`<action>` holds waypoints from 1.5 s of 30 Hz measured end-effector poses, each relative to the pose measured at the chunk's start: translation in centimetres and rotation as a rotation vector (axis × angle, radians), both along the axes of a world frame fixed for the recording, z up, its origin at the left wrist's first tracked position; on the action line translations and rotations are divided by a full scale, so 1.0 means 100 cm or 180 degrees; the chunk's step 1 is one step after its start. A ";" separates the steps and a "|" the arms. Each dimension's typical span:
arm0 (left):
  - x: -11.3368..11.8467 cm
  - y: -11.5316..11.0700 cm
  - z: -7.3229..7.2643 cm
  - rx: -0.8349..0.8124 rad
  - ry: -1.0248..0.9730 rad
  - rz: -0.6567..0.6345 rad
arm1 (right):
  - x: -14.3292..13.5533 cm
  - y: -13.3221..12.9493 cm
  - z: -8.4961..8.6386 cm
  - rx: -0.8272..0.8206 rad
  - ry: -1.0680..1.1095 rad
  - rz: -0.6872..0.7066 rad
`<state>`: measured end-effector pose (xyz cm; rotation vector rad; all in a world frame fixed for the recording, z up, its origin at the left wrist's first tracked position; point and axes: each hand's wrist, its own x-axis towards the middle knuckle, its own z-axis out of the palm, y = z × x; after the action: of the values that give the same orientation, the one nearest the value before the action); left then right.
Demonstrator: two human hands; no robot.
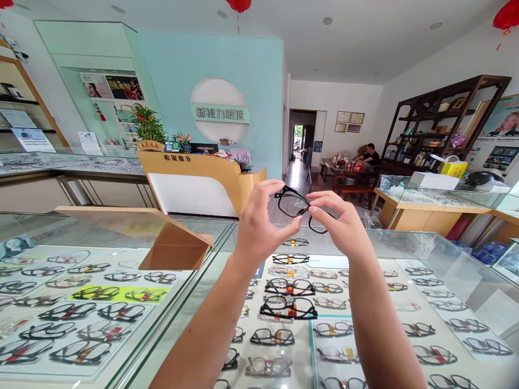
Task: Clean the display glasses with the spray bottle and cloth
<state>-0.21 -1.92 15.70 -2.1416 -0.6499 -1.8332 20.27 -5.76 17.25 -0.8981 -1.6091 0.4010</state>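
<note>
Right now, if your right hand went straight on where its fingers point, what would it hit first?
The black-framed glasses, already in the right hand's grip. Just past them, the left hand seems next, though depth is hard to judge here.

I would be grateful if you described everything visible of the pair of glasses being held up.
The glasses have a dark, glossy, plastic-looking frame with two clear lenses, one showing pale marks. They are held tilted above the glass counter. The left hand grips near the bridge, partly covering one lens; the right hand pinches the other outer side.
</note>
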 end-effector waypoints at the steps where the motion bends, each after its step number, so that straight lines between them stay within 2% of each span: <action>1: 0.000 0.000 0.000 -0.0028 -0.0003 -0.0027 | 0.001 0.000 0.001 -0.0038 0.0004 0.0078; 6: -0.001 0.002 -0.001 -0.0246 -0.0042 -0.0155 | 0.007 -0.001 0.003 -0.0226 -0.0030 0.0406; 14: -0.002 0.004 -0.004 -0.0624 -0.0156 -0.0368 | 0.009 0.002 0.001 -0.0285 -0.0053 0.0496; 19: 0.000 0.005 -0.008 -0.1023 -0.0359 -0.0767 | 0.004 0.006 -0.002 -0.0401 0.0075 0.0559; 25: 0.002 0.006 -0.004 -0.1164 -0.0528 -0.1384 | -0.001 0.010 -0.005 -0.0614 0.0212 0.0948; 29: 0.004 0.006 -0.004 -0.1295 -0.0630 -0.1623 | -0.005 0.014 -0.007 -0.0516 0.0264 0.0993; 32: 0.007 0.008 -0.006 -0.1238 -0.0797 -0.1543 | -0.008 0.021 -0.012 -0.0345 0.0375 0.0724; 35: 0.012 0.009 -0.009 -0.1016 -0.1369 -0.0742 | -0.011 0.029 -0.017 -0.0128 0.0382 0.0102; 37: 0.015 0.009 -0.011 -0.1169 -0.1451 -0.0350 | -0.013 0.032 -0.020 0.0018 0.0276 -0.0190; 38: 0.017 0.009 -0.012 -0.1408 -0.1325 -0.0360 | -0.015 0.034 -0.021 0.0089 0.0208 -0.0287; 41: 0.020 0.010 -0.015 -0.2209 -0.0982 -0.0814 | -0.022 0.035 -0.025 0.0280 -0.0056 -0.0562; 43: 0.021 0.013 -0.016 -0.2417 -0.1100 -0.0962 | -0.028 0.034 -0.027 0.0349 -0.0249 -0.0714; 45: 0.020 0.016 -0.017 -0.2476 -0.1193 -0.0919 | -0.034 0.034 -0.029 0.0387 -0.0373 -0.0822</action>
<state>1.83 -0.33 13.98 -2.4361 -1.3923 -2.4657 16.91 -2.38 14.37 -1.0359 -1.5798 0.0704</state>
